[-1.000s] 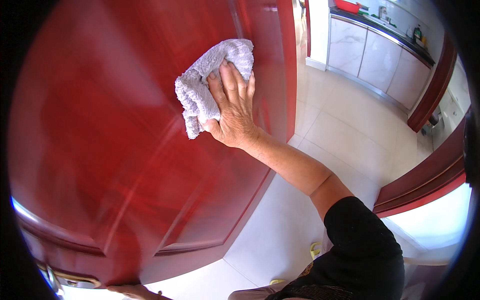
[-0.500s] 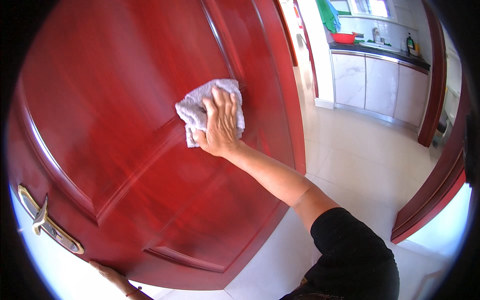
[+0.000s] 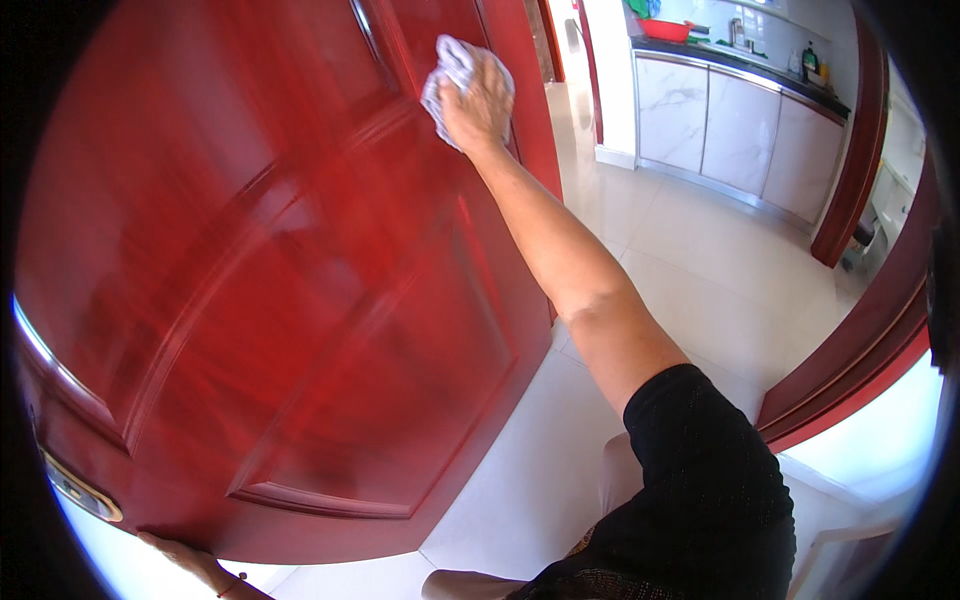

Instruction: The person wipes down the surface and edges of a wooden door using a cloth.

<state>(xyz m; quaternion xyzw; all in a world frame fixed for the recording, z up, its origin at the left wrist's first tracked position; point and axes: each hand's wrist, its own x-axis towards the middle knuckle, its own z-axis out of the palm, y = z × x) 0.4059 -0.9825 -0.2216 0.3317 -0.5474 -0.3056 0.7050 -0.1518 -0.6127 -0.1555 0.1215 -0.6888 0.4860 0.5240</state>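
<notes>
My right hand is closed on a crumpled pale lilac-grey cloth, pressing it to the face of a dark red panelled wooden door. It is high up, near the door's right edge, with my arm stretched out. At the lower left, my left hand grips the door's edge beside the brass-coloured lock plate; the door hides part of its fingers. The door's handle is barely visible at the rim of the picture.
A red door frame stands on the right. Beyond it and the pale tiled floor are white marbled cabinets with a dark countertop, a red basin, a tap and a dark bottle.
My right hand has slid the cloth up and to the right across the door. The view has shifted, and my left hand still stays at the door's edge.
</notes>
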